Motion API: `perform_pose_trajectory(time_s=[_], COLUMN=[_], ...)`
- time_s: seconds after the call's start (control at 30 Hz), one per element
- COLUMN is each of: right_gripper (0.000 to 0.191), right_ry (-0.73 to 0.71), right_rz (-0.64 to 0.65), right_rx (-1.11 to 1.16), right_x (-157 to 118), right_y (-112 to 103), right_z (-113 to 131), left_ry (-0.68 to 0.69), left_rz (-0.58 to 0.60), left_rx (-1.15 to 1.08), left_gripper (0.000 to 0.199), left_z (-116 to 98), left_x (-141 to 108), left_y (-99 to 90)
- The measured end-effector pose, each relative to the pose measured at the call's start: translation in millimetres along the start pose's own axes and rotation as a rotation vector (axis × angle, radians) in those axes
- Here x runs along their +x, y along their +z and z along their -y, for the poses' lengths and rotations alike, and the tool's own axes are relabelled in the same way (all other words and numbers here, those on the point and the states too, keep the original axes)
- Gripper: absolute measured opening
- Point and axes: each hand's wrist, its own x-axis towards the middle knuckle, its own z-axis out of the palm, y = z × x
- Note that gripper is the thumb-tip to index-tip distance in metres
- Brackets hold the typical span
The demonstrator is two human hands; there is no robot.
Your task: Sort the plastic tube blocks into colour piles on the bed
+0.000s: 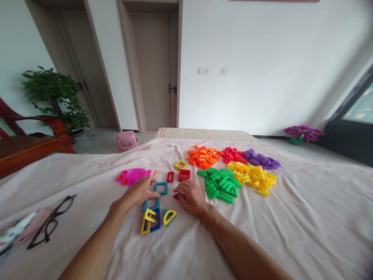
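Observation:
My left hand [141, 191] rests beside the teal square magnetic tile [166, 188], its thumb and fingers apart. A short orange stick [155, 173] is close to its fingertips. Below the hand, another teal tile [158, 202] borders a group of blue tiles [158, 222] and yellow tiles [145, 227]. My right hand [191, 197] has its fingers curled down around a small red tile [176, 196], mostly hidden under them. Just beyond are a red square tile [184, 179], a red rectangular tile [170, 177] and a yellow square tile [181, 165]. A yellow rounded tile [169, 217] lies nearer to me.
Piles of orange [204, 156], red [233, 154], purple [262, 160], green [222, 183] and yellow [253, 175] plastic pieces cover the right side. A pink dish [134, 176] stands left. Black glasses [51, 221] lie on the wrinkled cloth [96, 186].

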Motion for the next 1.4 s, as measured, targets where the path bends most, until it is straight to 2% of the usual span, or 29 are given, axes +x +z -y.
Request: perform_pose_trajectory(time_s=[0.13, 0.2, 0.3, 0.4, 0.5, 0.6, 0.7, 0.87, 0.97, 1.07, 1.13, 1.23, 1.3, 1.4], right_gripper=[0.031, 0.031, 0.03, 0.031, 0.033, 0.031, 0.03, 0.02, 0.019, 0.026, 0.034, 0.033, 0.033, 0.037], right_ry=[-0.004, -0.005, 0.0, 0.003, -0.005, 0.003, 0.028, 0.07, 0.167, 0.333, 0.451, 0.622, 0.709, 0.778], right_rz=[-0.002, 0.0, 0.01, -0.001, -0.033, -0.061, -0.076, -0.092, -0.097, -0.041, 0.043, 0.109, 0.073, -0.03], right_rx=[0.003, 0.007, 0.001, 0.008, 0.02, 0.028, 0.058, 0.147, 0.238, 0.382, 0.582, 0.895, 0.986, 0.99], right_x=[0.2, 0.1, -0.3, -0.5, -0.4, -0.4, -0.3, 2.9, 7.7, 14.1, 18.7, 24.7, 27.6, 29.6], right_y=[1.9, 2.3, 1.8, 1.2, 1.7, 2.5, 1.9, -4.4, -7.9, -6.6, -3.0, 2.7, 4.2, 2.0], right_z=[-1.0, -1.7, -2.1, -1.8, -1.7, -1.8, -0.6, 8.8, 17.2, 24.6, 28.4, 30.9, 29.2, 22.0], left_ry=[0.017, 0.012, 0.001, 0.015, 0.056, 0.107, 0.093, 0.027, 0.049, 0.1, 0.12, 0.144, 0.158, 0.174], left_rz=[0.152, 0.132, 0.08, 0.109, 0.175, 0.158, 0.06, -0.022, -0.027, -0.051, -0.056, -0.052, -0.089, -0.149], left_rx=[0.215, 0.281, 0.321, 0.292, 0.096, -0.314, -0.553, -0.681, -0.703, -0.671, -0.637, -0.553, -0.446, -0.204], left_gripper=[0.028, 0.018, 0.014, 0.012, 0.013, 0.029, 0.041, 0.043, 0.04, 0.039, 0.041, 0.042, 0.041, 0.041], left_z=[0.9, -1.7, -5.7, -7.0, -8.1, -12.2, -19.4, -31.9, -37.1, -42.1, -45.5, -47.2, -43.6, -31.9], left_x=[-8.0, -10.7, -11.4, -9.2, -7.1, -7.1, -8.2, -6.2, -4.3, -3.9, -4.1, -3.4, -1.5, 2.0], left_y=[-13.9, -15.0, -14.0, -17.9, -26.9, -30.6, -21.9, 2.9, 11.8, 17.7, 21.0, 22.1, 19.0, 12.0])
